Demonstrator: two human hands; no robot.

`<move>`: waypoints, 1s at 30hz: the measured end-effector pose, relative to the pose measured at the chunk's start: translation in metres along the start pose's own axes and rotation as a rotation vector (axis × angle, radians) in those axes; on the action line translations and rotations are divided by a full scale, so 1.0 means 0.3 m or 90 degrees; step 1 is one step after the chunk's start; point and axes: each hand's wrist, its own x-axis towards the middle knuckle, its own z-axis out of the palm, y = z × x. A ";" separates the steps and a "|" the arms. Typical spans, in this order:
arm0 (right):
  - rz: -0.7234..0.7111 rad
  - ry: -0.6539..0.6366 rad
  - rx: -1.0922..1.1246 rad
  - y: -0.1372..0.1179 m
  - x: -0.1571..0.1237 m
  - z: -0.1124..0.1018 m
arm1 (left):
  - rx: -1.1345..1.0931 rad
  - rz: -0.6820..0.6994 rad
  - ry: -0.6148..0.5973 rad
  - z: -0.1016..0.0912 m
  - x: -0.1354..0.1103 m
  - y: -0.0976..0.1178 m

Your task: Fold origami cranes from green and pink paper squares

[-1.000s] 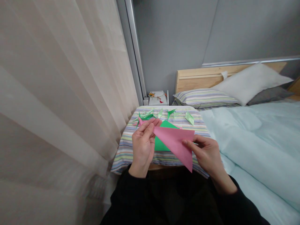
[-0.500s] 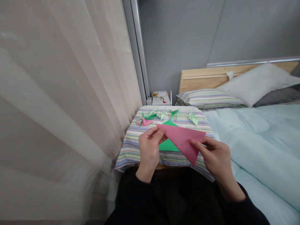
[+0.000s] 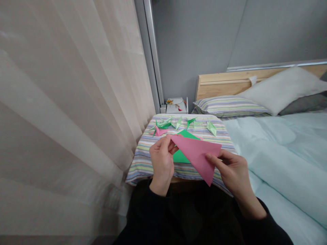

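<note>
Bedroom surroundings are shown: a sheer curtain (image 3: 66,102) hangs to the left of the left-hand grip (image 3: 161,160), and a bed with a pale blue duvet (image 3: 276,153) lies beyond the right-hand grip (image 3: 231,172). A triangular folded sheet of pink paper (image 3: 196,154) is held in the air between both grips, above a striped cloth worktop (image 3: 141,168). Its upper left corner is pinched by the thumb and fingers of the left-hand grip; its right part is grasped likewise by the right-hand grip. Neither grip is released. A green paper sheet (image 3: 180,157) is laid on the worktop directly beneath the pink sheet, partly hidden by it. Folded green origami cranes (image 3: 163,125) and a small pink folded piece (image 3: 160,131) are placed ahead of the left-hand grip; a pale green folded piece (image 3: 211,128) is placed ahead of the right-hand grip.
</note>
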 end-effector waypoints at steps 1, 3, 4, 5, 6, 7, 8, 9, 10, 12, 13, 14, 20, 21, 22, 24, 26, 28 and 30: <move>0.009 -0.004 0.006 0.005 0.003 -0.001 | -0.005 -0.004 -0.004 -0.001 -0.003 -0.003; 0.025 -0.011 0.021 0.015 0.010 -0.002 | 0.006 -0.017 -0.035 -0.004 -0.015 -0.018; 0.032 -0.015 0.030 0.019 0.013 -0.001 | 0.024 -0.026 -0.060 -0.007 -0.025 -0.031; 0.038 -0.019 0.039 0.022 0.016 0.001 | 0.052 -0.033 -0.087 -0.010 -0.035 -0.046; 0.044 -0.025 0.046 0.023 0.019 0.003 | 0.088 -0.043 -0.113 -0.013 -0.045 -0.062; 0.050 -0.032 0.053 0.024 0.020 0.006 | 0.120 -0.048 -0.113 -0.017 -0.054 -0.079; 0.053 -0.040 0.061 0.023 0.021 0.010 | 0.148 -0.054 -0.106 -0.021 -0.061 -0.095; 0.054 -0.046 0.068 0.022 0.022 0.014 | 0.165 -0.057 -0.101 -0.025 -0.064 -0.109; 0.053 -0.050 0.074 0.019 0.022 0.018 | 0.173 -0.057 -0.096 -0.029 -0.066 -0.119; 0.048 -0.051 0.082 0.012 0.021 0.026 | 0.174 -0.056 -0.094 -0.036 -0.063 -0.129; 0.045 -0.050 0.084 0.008 0.020 0.029 | 0.171 -0.056 -0.094 -0.038 -0.060 -0.130; 0.043 -0.050 0.084 0.003 0.020 0.030 | 0.167 -0.056 -0.095 -0.040 -0.057 -0.128; 0.000 0.010 0.080 -0.030 0.037 0.017 | 0.165 -0.053 -0.086 -0.045 -0.056 -0.110; -0.010 0.022 0.081 -0.035 0.042 0.013 | 0.172 -0.050 -0.083 -0.047 -0.057 -0.110; -0.018 0.029 0.081 -0.039 0.047 0.010 | 0.177 -0.046 -0.080 -0.049 -0.058 -0.111; -0.022 0.031 0.078 -0.045 0.054 0.006 | 0.184 -0.039 -0.076 -0.053 -0.057 -0.114; -0.017 0.029 0.074 -0.047 0.058 0.005 | 0.184 -0.037 -0.073 -0.057 -0.055 -0.117; -0.012 0.028 0.075 -0.047 0.060 0.006 | 0.182 -0.038 -0.074 -0.059 -0.051 -0.118; -0.003 0.027 0.080 -0.044 0.060 0.006 | 0.181 -0.041 -0.075 -0.058 -0.049 -0.117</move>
